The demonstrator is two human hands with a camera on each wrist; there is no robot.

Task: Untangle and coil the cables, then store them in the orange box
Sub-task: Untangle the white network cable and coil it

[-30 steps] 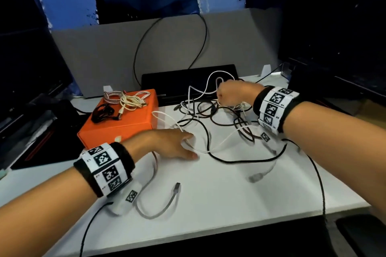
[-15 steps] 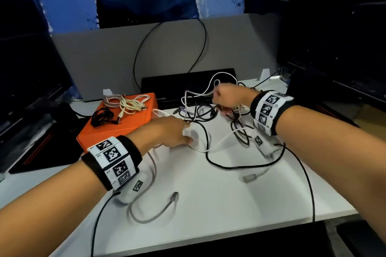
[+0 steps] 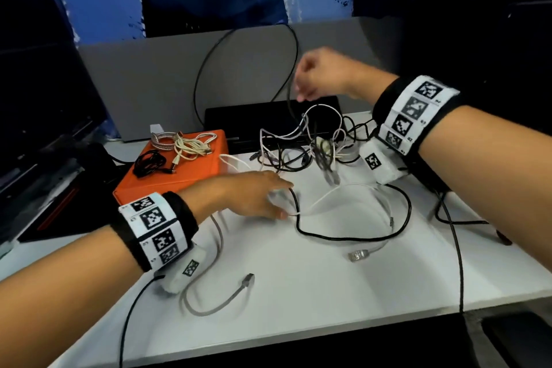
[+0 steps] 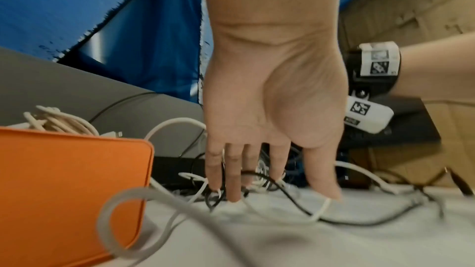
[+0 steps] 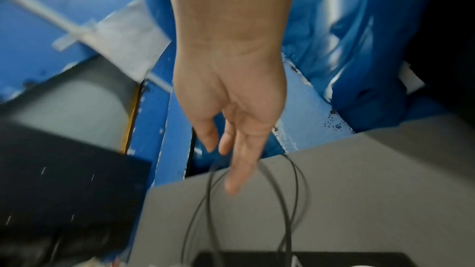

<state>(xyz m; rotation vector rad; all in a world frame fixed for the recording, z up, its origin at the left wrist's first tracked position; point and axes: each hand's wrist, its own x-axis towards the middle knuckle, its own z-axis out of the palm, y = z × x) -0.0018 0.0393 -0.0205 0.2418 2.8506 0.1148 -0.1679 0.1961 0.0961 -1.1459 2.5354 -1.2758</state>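
A tangle of black and white cables (image 3: 298, 155) lies at the back of the white table (image 3: 298, 293). My left hand (image 3: 280, 200) (image 4: 270, 194) lies flat with straight fingers, pressing a white cable (image 3: 328, 197) and a black cable (image 3: 343, 237) onto the table. My right hand (image 3: 298, 92) (image 5: 223, 159) is raised above the tangle and holds a thin black cable (image 5: 209, 190), which hangs down into the pile. The orange box (image 3: 191, 176) (image 4: 64, 180) is closed, left of the tangle, with coiled cream cables (image 3: 191, 146) and a black coil (image 3: 149, 163) on its lid.
A grey cable (image 3: 221, 305) loops near the front left, and a loose plug (image 3: 358, 254) lies mid-table. A flat black device (image 3: 254, 119) sits behind the tangle against a grey partition (image 3: 149, 84). Dark monitors stand at the left (image 3: 35, 98) and right (image 3: 478, 54).
My right hand has risen from the tangle, lifting a black cable and dragging part of the pile up. My left hand stays pressed on the cables.
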